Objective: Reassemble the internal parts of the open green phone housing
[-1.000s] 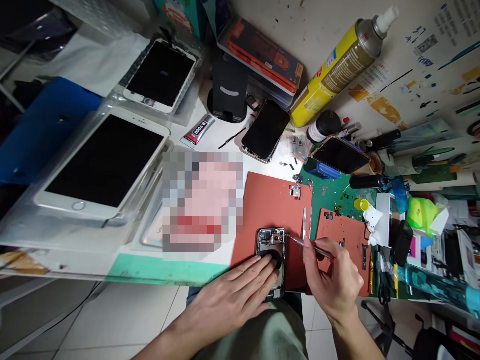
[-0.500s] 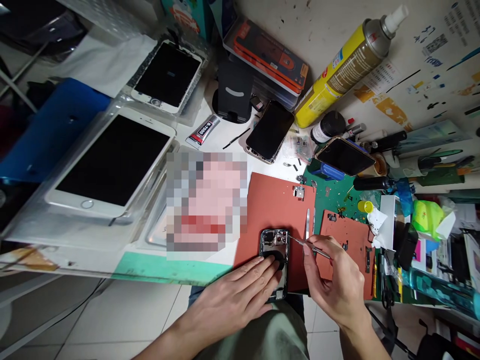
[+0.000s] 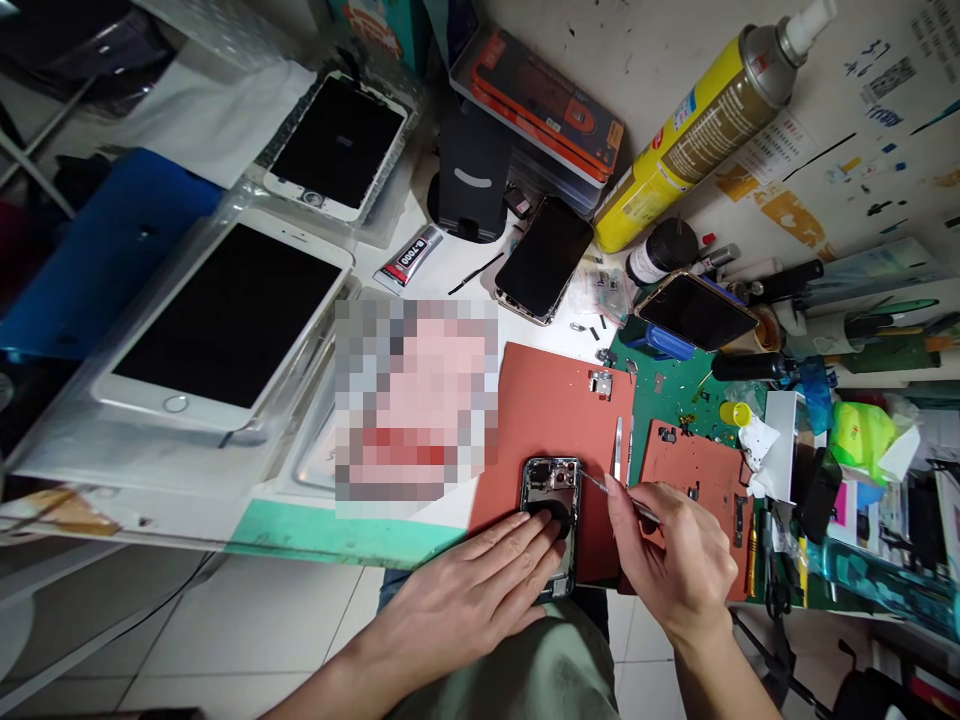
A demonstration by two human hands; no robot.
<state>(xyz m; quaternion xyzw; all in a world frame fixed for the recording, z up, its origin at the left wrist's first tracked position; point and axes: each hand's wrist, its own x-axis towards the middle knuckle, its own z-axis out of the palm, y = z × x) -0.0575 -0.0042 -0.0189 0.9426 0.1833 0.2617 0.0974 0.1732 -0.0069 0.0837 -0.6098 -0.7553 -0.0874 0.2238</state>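
Note:
My left hand (image 3: 495, 570) lies flat with outstretched fingers on the lower part of an opened phone housing (image 3: 551, 490). The housing has a dark frame, camera openings at its top end and a round black patch inside, partly covered by my fingers. My right hand (image 3: 675, 555) pinches a thin metal pick (image 3: 640, 508) between thumb and fingers. Its tip is at the housing's upper right edge, near the camera openings; whether it touches is too small to tell. Beneath the housing is a reddish-brown mat (image 3: 544, 400).
Silver tweezers (image 3: 618, 448) lie beside the housing. A second mat (image 3: 694, 470) at right carries small parts and screws. Behind stand a phone (image 3: 544, 260), a glue tube (image 3: 410, 257) and a yellow spray can (image 3: 686, 125). A large white-framed phone (image 3: 225, 325) lies left. The table's front edge is close.
The pick has shifted slightly at the housing's upper right edge, and my right hand has turned a little with it. My left hand stays on the housing. The whole view has shifted slightly.

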